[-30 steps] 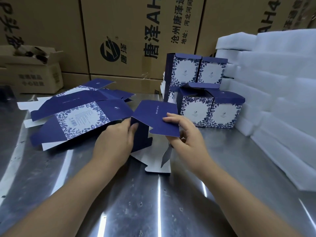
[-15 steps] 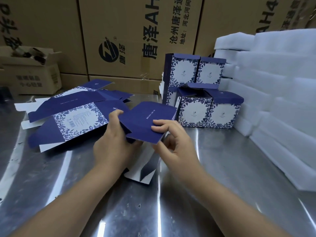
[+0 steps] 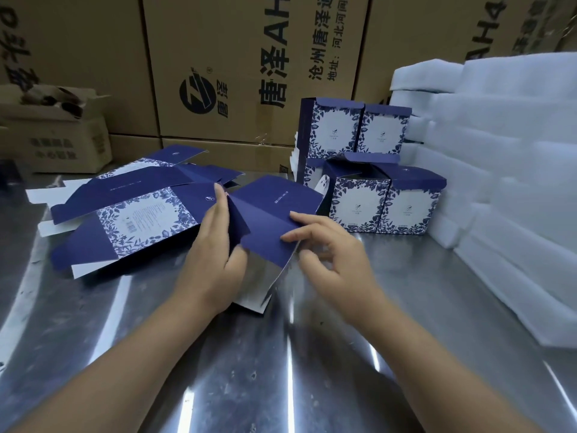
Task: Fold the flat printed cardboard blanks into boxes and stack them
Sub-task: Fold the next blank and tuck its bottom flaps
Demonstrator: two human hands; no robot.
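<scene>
The half-folded blank (image 3: 274, 220), propped on the worktop (image 3: 281, 370) beside the flat pile (image 3: 125, 220), looked light, thin and easily creased, best taken near its scored edges: the left hand (image 3: 215, 254) braced one panel with straight fingers, the right hand (image 3: 331, 260) held a pinching grip on the top panel's edge.
</scene>
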